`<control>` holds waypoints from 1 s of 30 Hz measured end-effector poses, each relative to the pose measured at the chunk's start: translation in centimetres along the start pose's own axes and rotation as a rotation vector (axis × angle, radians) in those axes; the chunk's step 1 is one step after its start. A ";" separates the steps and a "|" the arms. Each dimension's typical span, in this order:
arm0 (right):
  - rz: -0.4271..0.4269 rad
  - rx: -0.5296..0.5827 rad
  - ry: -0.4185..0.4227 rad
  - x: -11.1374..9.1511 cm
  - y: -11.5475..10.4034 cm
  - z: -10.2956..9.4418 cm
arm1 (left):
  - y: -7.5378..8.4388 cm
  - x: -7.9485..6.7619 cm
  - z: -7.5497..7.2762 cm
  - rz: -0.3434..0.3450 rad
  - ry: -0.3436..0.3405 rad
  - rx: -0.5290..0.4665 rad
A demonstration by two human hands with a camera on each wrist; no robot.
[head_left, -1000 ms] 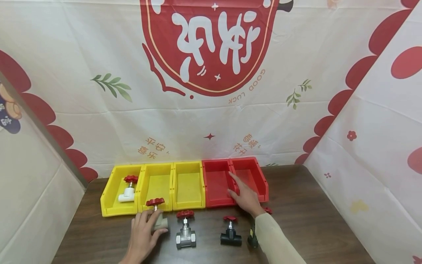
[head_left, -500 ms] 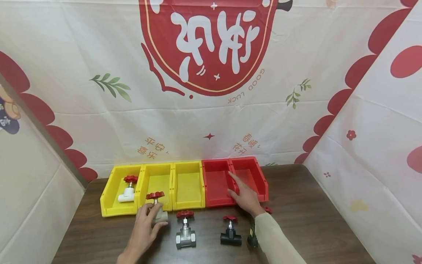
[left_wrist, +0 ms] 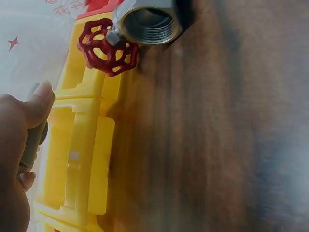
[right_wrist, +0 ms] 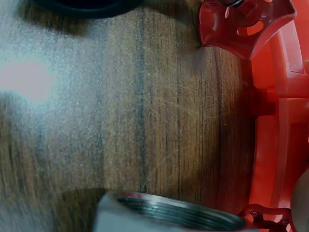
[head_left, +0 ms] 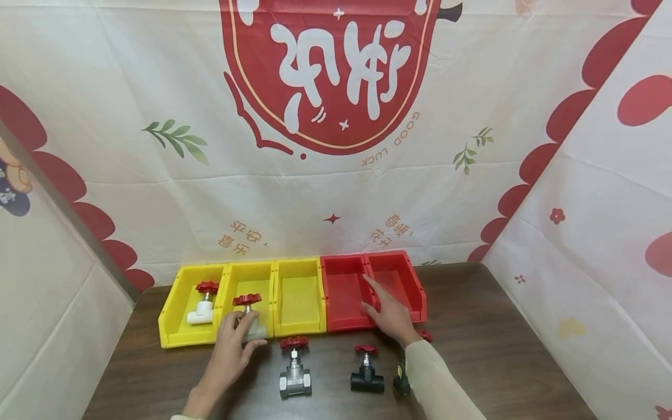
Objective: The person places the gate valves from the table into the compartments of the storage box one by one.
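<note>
My left hand (head_left: pixel 233 344) grips a grey-green plastic valve (head_left: pixel 255 332) by its body. The valve's red handwheel points up, over the front of the second yellow bin (head_left: pixel 271 291). In the left wrist view the thumb lies along the valve body (left_wrist: pixel 33 145), beside the yellow bin wall. My right hand (head_left: pixel 391 315) rests at the divider of the two red bins (head_left: pixel 346 291), fingers extended and holding nothing. A white valve (head_left: pixel 202 312) with a red handwheel is in the leftmost yellow bin (head_left: pixel 170 321).
On the brown table (head_left: pixel 499 350) stand a metal valve (head_left: pixel 295 376) and a black valve (head_left: pixel 367 373), both with red handwheels. Another dark valve (head_left: pixel 401 382) is partly hidden by the right sleeve (head_left: pixel 438 373). A printed cloth (head_left: pixel 336 192) hangs behind the bins.
My left hand has carried the grey-green valve up and forward from the table to the second yellow bin's front. The right hand has stayed in place.
</note>
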State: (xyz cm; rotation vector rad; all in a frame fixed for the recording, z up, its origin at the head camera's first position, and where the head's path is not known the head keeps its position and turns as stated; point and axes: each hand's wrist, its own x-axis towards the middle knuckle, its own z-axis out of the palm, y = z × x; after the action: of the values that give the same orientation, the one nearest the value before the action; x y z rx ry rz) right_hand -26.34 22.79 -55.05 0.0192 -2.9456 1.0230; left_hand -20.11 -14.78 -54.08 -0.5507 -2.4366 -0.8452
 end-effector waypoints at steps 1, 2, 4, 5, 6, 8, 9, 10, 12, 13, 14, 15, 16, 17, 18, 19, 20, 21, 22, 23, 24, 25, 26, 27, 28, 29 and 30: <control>0.001 0.004 -0.001 0.0 0.0 0.0 | -0.1 0.2 0.0 -0.007 -0.006 0.001; 0.000 0.004 -0.002 -0.1 0.0 0.1 | -0.2 0.4 0.1 -0.010 -0.010 0.001; -0.001 0.005 -0.004 -0.1 0.0 0.1 | -0.4 0.7 0.2 -0.015 -0.014 0.010; -0.002 0.007 -0.004 -0.1 -0.1 0.1 | -0.5 0.9 0.3 -0.016 -0.015 0.018; -0.001 0.007 -0.005 -0.1 -0.1 0.2 | -0.6 1.0 0.4 -0.014 -0.013 0.023; -0.002 0.005 -0.006 -0.1 -0.1 0.2 | -0.7 1.3 0.6 -0.012 -0.008 0.032; -0.002 0.008 -0.005 -0.1 0.0 0.2 | -0.7 1.4 0.7 -0.013 -0.005 0.034; -0.004 0.009 -0.006 -0.1 0.0 0.1 | -0.8 1.5 0.8 -0.015 -0.003 0.036; -0.008 0.011 -0.004 -0.1 0.0 0.1 | -0.8 1.7 1.0 -0.022 -0.001 0.040; -0.008 0.013 -0.003 0.0 0.0 0.1 | -0.8 1.8 1.1 -0.030 -0.004 0.044; -0.008 0.012 -0.002 0.0 0.0 0.0 | -0.8 2.0 1.1 -0.035 -0.006 0.038; -0.007 0.010 -0.001 0.0 0.0 0.0 | -0.8 2.1 1.2 -0.040 -0.010 0.037; -0.005 0.006 0.001 0.0 0.0 -0.1 | -0.8 2.2 1.3 -0.046 -0.015 0.039; -0.002 0.003 0.003 0.0 0.0 -0.1 | -0.9 2.3 1.3 -0.049 -0.018 0.038; -0.001 0.002 0.005 0.0 0.0 -0.1 | -0.9 2.4 1.3 -0.053 -0.020 0.030; -0.001 -0.001 0.006 0.0 0.0 -0.1 | -0.9 2.5 1.3 -0.062 -0.020 0.023; -0.004 -0.004 0.006 0.0 0.0 -0.1 | -1.0 2.6 1.3 -0.068 -0.017 0.014; -0.005 -0.003 0.006 0.0 0.0 -0.2 | -1.0 2.7 1.2 -0.077 -0.017 0.016; -0.007 -0.002 0.006 0.0 -0.1 -0.2 | -1.1 2.8 1.2 -0.085 -0.015 0.013; -0.009 -0.001 0.007 0.0 -0.1 -0.2 | -1.2 3.0 1.1 -0.092 -0.013 0.009; -0.009 0.002 0.008 0.0 -0.1 -0.1 | -1.3 3.0 1.0 -0.103 -0.016 0.007; -0.008 0.002 0.008 0.0 -0.1 -0.1 | -1.3 3.1 1.0 -0.113 -0.022 0.009; -0.008 0.003 0.009 0.0 -0.1 -0.1 | -1.4 3.2 0.9 -0.119 -0.029 0.007; -0.005 0.004 0.011 0.0 -0.1 -0.1 | -1.5 3.3 0.8 -0.129 -0.042 0.013; -0.004 0.005 0.012 0.0 -0.1 0.0 | -1.5 3.4 0.7 -0.139 -0.054 0.011; -0.002 0.007 0.011 0.0 -0.1 0.0 | -1.6 3.5 0.7 -0.151 -0.068 0.011; 0.000 0.009 0.009 0.0 -0.1 0.1 | -1.6 3.6 0.6 -0.165 -0.081 0.011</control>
State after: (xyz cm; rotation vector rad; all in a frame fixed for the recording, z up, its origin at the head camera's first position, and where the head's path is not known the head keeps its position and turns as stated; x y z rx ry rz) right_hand -26.34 22.67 -55.07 0.0147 -2.9326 1.0342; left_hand -23.97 -14.81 -53.21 -0.3904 -2.5870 -0.8901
